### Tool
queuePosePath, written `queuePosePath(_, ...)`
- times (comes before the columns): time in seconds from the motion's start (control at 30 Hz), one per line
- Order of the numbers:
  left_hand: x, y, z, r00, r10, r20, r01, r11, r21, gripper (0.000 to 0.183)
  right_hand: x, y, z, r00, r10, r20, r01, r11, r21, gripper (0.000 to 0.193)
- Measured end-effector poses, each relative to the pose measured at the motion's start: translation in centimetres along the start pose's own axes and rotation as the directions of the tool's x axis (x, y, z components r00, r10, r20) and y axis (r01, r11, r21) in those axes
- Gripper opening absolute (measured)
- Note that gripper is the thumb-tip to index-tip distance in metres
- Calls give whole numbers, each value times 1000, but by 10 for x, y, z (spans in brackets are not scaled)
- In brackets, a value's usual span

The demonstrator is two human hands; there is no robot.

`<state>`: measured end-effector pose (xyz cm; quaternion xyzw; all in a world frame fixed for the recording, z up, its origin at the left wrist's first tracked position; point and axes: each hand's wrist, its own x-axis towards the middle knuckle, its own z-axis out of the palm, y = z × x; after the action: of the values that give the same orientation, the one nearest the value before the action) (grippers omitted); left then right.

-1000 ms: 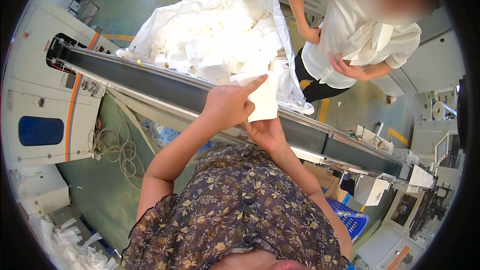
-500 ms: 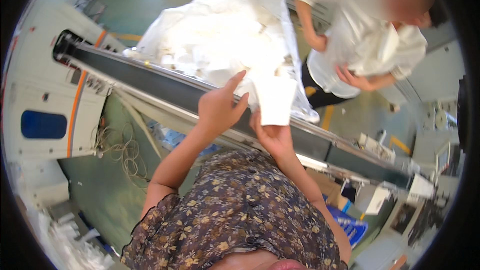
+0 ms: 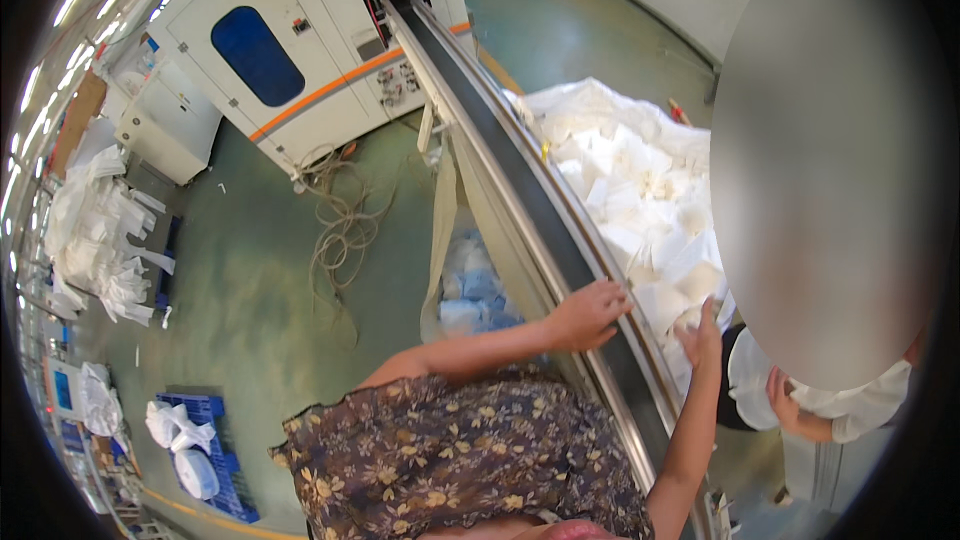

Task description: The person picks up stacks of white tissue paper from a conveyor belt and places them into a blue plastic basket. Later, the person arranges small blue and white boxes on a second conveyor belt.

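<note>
My left hand [image 3: 588, 316] is over the dark conveyor belt [image 3: 540, 210], near its right rail. Its fingers are curled in, and nothing shows sticking out of them. Beyond that rail, my right hand [image 3: 702, 336] reaches over the near edge of a big white bag [image 3: 580, 98]. The fingers of this hand are apart, one pointing up, and no piece shows in its grip. Loose white pieces [image 3: 640, 175], flat and folded, fill the bag in a heap. Some lie close to my right hand; whether it touches them I cannot tell.
The conveyor comes out of a white machine [image 3: 335, 40] with an orange stripe. Coiled cable [image 3: 345, 210] lies on the green floor. Under the belt are blue-and-white packs [image 3: 475, 285]. A co-worker's hand [image 3: 785, 400] is at the right. A blue pallet [image 3: 225, 455] stands lower left.
The view has swung left, bringing more machine and floor in. The white piece in my right hand has left it. My left hand's spread fingers have curled in.
</note>
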<state>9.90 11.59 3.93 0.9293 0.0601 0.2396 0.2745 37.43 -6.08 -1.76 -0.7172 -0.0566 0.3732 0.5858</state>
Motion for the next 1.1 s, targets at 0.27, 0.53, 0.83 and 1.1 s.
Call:
queuePosePath(0.27,-5,5,2,969,179,-167,-151,974,167,51,-95,18,9,875,-476,93,395,587,-707,41)
queuePosePath(0.53,-5,0,10,976,169,-140,-147,976,158,46,-111,13,43,821,-571,23,280,368,-887,28)
queuePosePath(0.83,0,1,5,980,148,-130,-126,978,164,52,-121,-4,52,823,-568,-8,257,384,-887,26)
queuePosePath(1.1,-1,7,-3,985,153,-84,-140,980,144,51,-132,-6,52,836,-548,-30,240,414,-878,26)
